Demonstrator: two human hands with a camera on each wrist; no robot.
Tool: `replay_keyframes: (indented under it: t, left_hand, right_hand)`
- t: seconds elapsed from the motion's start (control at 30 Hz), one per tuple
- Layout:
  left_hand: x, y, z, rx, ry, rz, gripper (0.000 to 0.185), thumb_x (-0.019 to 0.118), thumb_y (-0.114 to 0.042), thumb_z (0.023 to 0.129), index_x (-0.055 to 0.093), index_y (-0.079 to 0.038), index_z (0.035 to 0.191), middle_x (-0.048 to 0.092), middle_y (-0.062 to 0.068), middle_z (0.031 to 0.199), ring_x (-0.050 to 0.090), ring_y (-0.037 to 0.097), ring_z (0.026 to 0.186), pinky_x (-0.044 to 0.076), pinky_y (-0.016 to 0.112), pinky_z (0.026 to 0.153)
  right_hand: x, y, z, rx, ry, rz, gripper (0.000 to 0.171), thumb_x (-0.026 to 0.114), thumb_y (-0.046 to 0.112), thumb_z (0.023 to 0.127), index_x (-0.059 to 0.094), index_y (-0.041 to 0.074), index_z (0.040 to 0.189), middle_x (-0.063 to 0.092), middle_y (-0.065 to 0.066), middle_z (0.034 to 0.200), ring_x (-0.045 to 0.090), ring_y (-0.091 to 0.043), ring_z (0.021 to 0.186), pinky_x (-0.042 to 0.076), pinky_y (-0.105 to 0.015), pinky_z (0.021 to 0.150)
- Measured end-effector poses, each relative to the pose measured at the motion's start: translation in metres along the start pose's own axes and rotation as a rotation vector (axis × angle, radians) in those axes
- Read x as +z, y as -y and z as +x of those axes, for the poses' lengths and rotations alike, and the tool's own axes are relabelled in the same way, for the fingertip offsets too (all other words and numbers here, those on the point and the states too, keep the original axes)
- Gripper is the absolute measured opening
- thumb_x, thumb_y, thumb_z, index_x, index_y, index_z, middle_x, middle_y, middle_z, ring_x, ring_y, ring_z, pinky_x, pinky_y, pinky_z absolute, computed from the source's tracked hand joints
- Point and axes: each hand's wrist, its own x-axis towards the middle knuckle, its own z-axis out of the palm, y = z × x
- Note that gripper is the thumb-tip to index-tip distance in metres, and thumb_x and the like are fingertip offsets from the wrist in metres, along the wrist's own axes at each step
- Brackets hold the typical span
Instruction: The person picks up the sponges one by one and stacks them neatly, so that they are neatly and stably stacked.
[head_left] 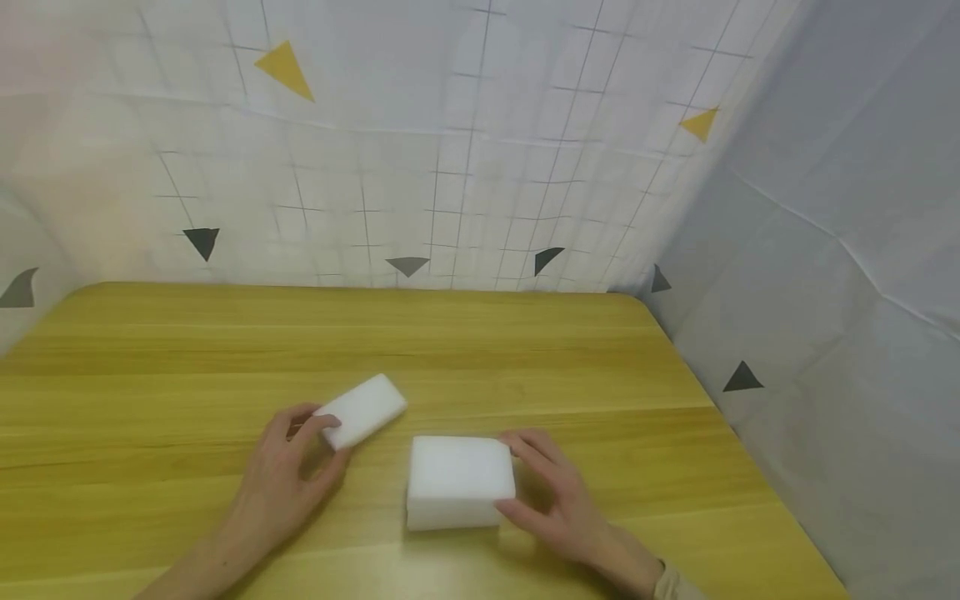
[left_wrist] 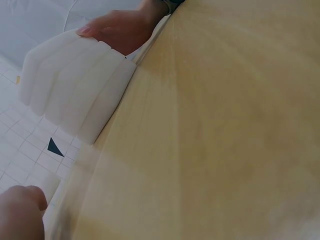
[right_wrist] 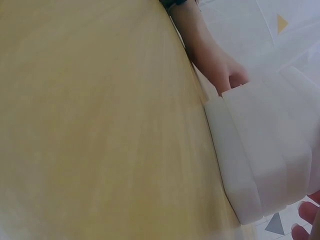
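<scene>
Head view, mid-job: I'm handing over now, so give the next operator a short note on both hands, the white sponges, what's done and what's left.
Left hand: pinches one end of a single white sponge block, tilted, just left of the stack.
Right hand: fingers rest against the right side of the stack of white sponges, steadying it; no firm grip seen.
Things: stack and single block both sit on the yellow wooden table, apart from each other.
Done: several blocks are stacked; the left wrist view shows about four layers.
Left: likely to set the single block on top, though that is only a guess.
</scene>
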Motion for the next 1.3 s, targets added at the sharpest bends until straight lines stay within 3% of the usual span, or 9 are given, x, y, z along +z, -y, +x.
replay_keyframes:
  t: [0.3,0.57,0.7,0.77,0.87,1.0,1.3]
  left_hand:
    - [0.0,-0.002,0.001,0.067,-0.096,-0.029,0.046,0.088,-0.015,0.065,0.068,-0.013,0.106,0.062,0.013,0.117,0.062,0.026,0.096,0.054,0.035,0.075]
    - [-0.001,-0.001,0.001,0.06,-0.098,-0.109,0.044,0.086,-0.014,0.067,0.069,-0.012,0.107,0.063,0.012,0.119,0.064,0.025,0.097,0.051,0.015,0.076]
    - [-0.001,-0.003,0.002,0.073,-0.118,-0.179,0.045,0.085,-0.011,0.067,0.07,-0.011,0.109,0.063,0.012,0.123,0.062,0.023,0.103,0.048,0.008,0.086]
    - [-0.001,-0.004,0.003,0.101,-0.146,-0.23,0.044,0.084,-0.011,0.069,0.07,-0.009,0.111,0.063,0.013,0.125,0.061,0.022,0.108,0.045,0.006,0.093]
    - [0.0,-0.005,0.005,0.154,-0.194,-0.295,0.042,0.082,-0.024,0.079,0.069,-0.005,0.114,0.063,0.017,0.126,0.06,0.016,0.114,0.043,0.008,0.099]
    - [0.0,-0.008,0.008,0.204,-0.257,-0.322,0.058,0.069,-0.046,0.091,0.066,0.004,0.118,0.063,0.023,0.123,0.058,0.011,0.119,0.043,0.012,0.103]
    - [-0.002,-0.01,0.011,0.279,-0.337,-0.373,0.063,0.072,-0.041,0.09,0.062,0.011,0.122,0.063,0.027,0.124,0.06,0.015,0.123,0.046,0.017,0.104]
  right_hand:
    - [-0.001,0.0,-0.001,0.007,0.011,-0.008,0.056,0.076,0.024,0.088,0.057,0.0,0.135,0.059,-0.015,0.127,0.056,-0.022,0.116,0.043,-0.023,0.106]
    - [-0.002,0.0,-0.001,0.01,0.013,-0.004,0.055,0.076,0.024,0.088,0.057,0.0,0.135,0.059,-0.015,0.127,0.056,-0.022,0.117,0.043,-0.022,0.107]
    - [-0.002,0.0,-0.001,0.017,0.016,-0.007,0.055,0.077,0.023,0.087,0.058,0.001,0.134,0.059,-0.015,0.126,0.056,-0.022,0.116,0.042,-0.022,0.107]
    - [-0.002,0.0,-0.001,0.021,0.018,-0.007,0.055,0.077,0.022,0.087,0.058,0.001,0.133,0.059,-0.015,0.126,0.056,-0.022,0.116,0.042,-0.021,0.107]
    - [-0.002,0.0,-0.001,0.02,0.018,-0.011,0.054,0.078,0.022,0.087,0.059,0.001,0.133,0.059,-0.015,0.126,0.056,-0.022,0.115,0.042,-0.021,0.107]
    - [-0.002,0.0,0.0,0.015,0.014,-0.013,0.053,0.077,0.023,0.087,0.059,0.001,0.132,0.059,-0.015,0.125,0.056,-0.022,0.115,0.042,-0.02,0.107]
    - [-0.002,0.0,0.0,0.015,0.015,-0.009,0.054,0.077,0.023,0.087,0.059,0.001,0.133,0.059,-0.015,0.126,0.056,-0.022,0.115,0.042,-0.021,0.106]
